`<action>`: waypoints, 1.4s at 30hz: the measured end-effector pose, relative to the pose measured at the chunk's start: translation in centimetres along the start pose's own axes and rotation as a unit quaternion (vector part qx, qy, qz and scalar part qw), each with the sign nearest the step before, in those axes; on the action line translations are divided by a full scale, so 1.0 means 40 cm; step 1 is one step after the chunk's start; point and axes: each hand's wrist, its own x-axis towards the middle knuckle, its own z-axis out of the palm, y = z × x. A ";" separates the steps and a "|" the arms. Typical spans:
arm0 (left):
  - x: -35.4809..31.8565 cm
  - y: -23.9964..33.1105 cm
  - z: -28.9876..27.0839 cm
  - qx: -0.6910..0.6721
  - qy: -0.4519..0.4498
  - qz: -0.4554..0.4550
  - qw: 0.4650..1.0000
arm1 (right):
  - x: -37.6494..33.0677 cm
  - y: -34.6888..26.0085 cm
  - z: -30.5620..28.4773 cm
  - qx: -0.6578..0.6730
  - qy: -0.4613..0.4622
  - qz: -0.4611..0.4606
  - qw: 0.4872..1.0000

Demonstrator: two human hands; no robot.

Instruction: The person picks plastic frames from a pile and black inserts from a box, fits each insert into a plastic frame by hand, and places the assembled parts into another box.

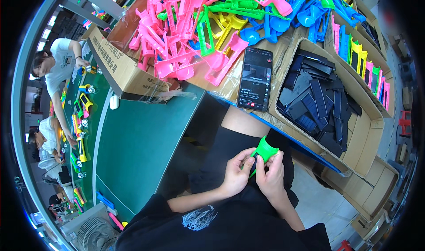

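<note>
Two bare hands are closed on one green plastic part (268,147), which is held above the dark-clothed lap, just below the edge of the work surface. Its near end is gripped by the left hand (238,173), with thumb and fingers brought together on its left side. Its right side is clamped by the right hand (271,176), the thumb laid close to the other thumb and the fingers bent round the edge. The curved, wider end of the part is left uncovered and is pointed up and away from the body. A dark patch is seen between the thumbs; whether it is a separate piece or an opening cannot be told.

Beyond the hands, a phone (255,79) with a lit screen is laid on cardboard. To its right, black panels (305,101) are heaped loosely in an open carton (364,141). More coloured parts (362,58) are stood in a row in a box farther right. Above the phone, pink parts (170,38) are piled with green, yellow and blue ones, and a printed cardboard box (117,69) is set at the left of the pile. On the left, a green table (144,133) is seen, with coloured toys (80,127) lined along its far side, where an arm is stretched over them by a person in white (57,69).
</note>
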 end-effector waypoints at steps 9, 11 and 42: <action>0.017 0.000 -0.020 0.008 -0.065 -0.039 0.997 | 0.002 0.020 -0.055 0.157 -0.061 0.067 0.983; 0.021 -0.011 -0.026 -0.005 -0.079 -0.065 0.995 | -0.005 0.007 -0.065 0.176 -0.090 0.112 0.974; 0.028 0.033 -0.059 -0.048 -0.239 -0.156 0.957 | -0.052 0.025 -0.071 0.295 -0.063 0.112 0.947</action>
